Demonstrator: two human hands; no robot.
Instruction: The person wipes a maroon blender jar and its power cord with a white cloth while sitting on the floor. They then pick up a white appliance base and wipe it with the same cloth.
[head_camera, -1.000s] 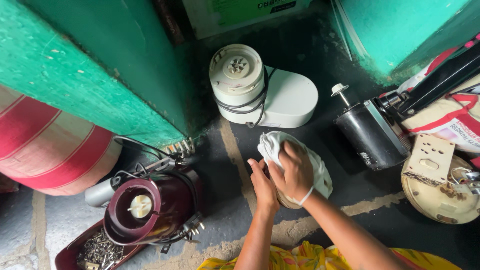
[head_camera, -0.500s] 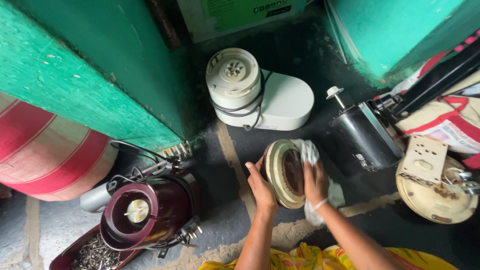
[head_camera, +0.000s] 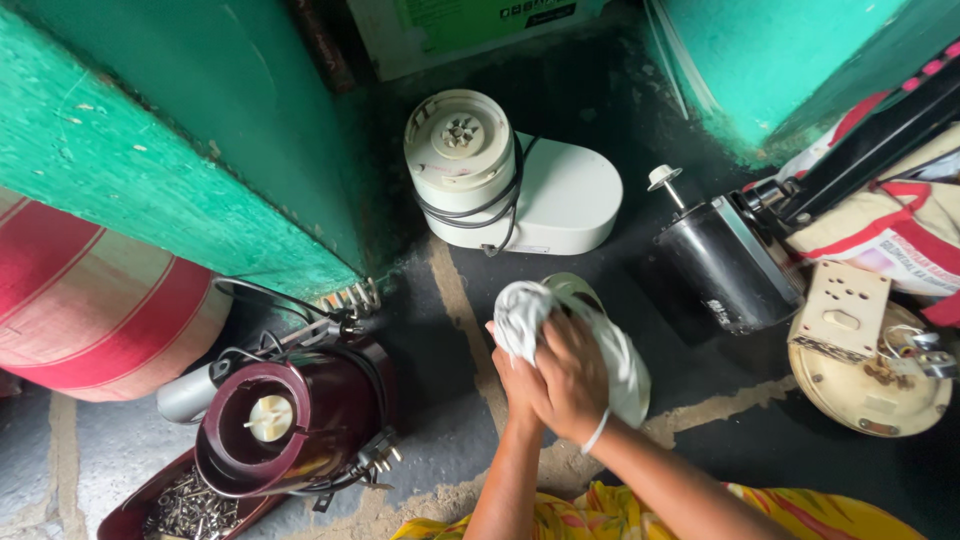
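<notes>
My right hand (head_camera: 572, 378) presses a white cloth (head_camera: 620, 350) over a round cream-coloured part (head_camera: 578, 289), which stays mostly hidden beneath it. Only the part's upper rim shows above the cloth. My left hand (head_camera: 512, 372) grips the same part from its left side, largely covered by the right hand. Both hands are low in the middle of the head view, over the dark floor.
A white mixer base (head_camera: 510, 180) wrapped in a black cord stands behind the hands. A maroon mixer base (head_camera: 290, 420) sits at the left above a tray of screws (head_camera: 185, 508). A black motor (head_camera: 725, 258) and a round cream base (head_camera: 870, 385) lie at the right. Green walls (head_camera: 180, 150) rise behind.
The round part's face was exposed half a second ago with the cloth at its right. My right hand has swept the cloth left and over it, covering it again.
</notes>
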